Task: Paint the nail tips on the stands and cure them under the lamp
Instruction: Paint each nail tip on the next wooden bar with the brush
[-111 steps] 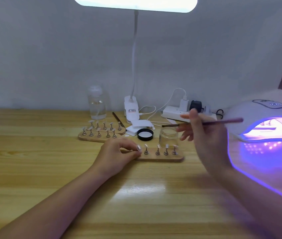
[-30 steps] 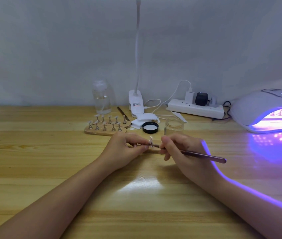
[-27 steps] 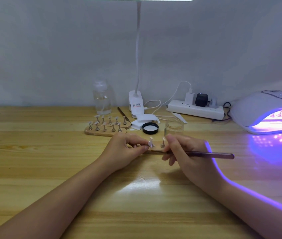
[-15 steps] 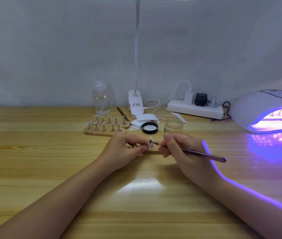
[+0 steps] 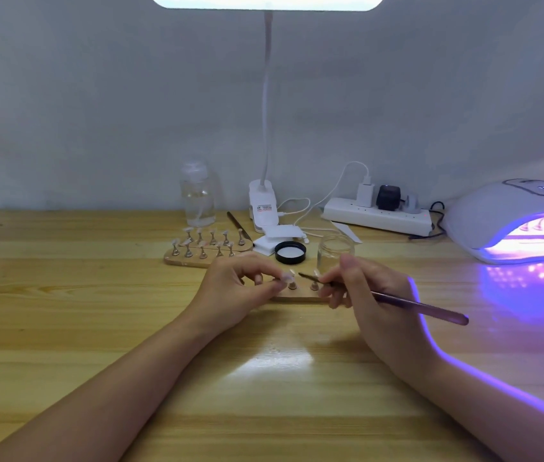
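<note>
On near stand point(image 5: 297, 297): two nail tips point(image 5: 292, 273) visible.

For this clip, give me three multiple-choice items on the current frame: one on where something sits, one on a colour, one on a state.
1. Where is the black lid?
A. left of the glass jar
B. on the jar
C. under the curing lamp

2. What colour does the curing lamp glow?
A. green
B. purple
C. red

3. What does the right hand hold?
A. nothing
B. the lid
C. a brush

Answers: 1 A, the lid lies on the table beside the open jar. 2 B, purple light spills onto the wood. 3 C, its fingers pinch the brush, tip toward a nail tip.
</note>
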Action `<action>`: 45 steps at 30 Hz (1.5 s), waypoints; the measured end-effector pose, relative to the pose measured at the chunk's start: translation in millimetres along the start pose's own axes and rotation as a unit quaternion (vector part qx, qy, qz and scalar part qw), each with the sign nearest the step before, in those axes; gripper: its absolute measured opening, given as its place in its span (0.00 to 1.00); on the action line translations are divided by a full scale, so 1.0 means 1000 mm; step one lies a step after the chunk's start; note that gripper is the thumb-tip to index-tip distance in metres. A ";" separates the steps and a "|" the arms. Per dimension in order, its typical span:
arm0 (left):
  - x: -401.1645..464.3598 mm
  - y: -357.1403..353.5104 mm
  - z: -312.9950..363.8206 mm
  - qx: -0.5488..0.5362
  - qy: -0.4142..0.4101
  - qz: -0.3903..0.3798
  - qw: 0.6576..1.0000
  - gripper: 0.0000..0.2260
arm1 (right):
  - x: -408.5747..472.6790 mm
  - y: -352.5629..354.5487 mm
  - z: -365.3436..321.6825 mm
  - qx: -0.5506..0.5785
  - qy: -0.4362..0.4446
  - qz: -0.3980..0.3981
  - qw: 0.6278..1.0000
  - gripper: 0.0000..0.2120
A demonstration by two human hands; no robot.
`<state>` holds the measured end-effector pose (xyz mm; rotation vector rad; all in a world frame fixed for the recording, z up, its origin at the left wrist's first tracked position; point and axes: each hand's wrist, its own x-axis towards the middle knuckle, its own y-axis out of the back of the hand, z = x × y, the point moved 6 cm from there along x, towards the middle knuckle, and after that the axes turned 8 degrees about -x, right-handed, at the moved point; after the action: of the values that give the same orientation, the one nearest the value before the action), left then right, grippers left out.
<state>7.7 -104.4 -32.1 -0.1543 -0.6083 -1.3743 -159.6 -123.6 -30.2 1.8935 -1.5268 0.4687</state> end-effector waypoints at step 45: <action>0.001 0.000 -0.010 0.022 0.061 -0.002 0.998 0.10 | -0.003 -0.010 -0.006 -0.054 0.037 -0.060 0.996 0.13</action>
<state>10.4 -109.3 -40.1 -0.0340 -0.5353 -1.3621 -149.8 -116.6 -30.4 1.8524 -1.3542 0.3898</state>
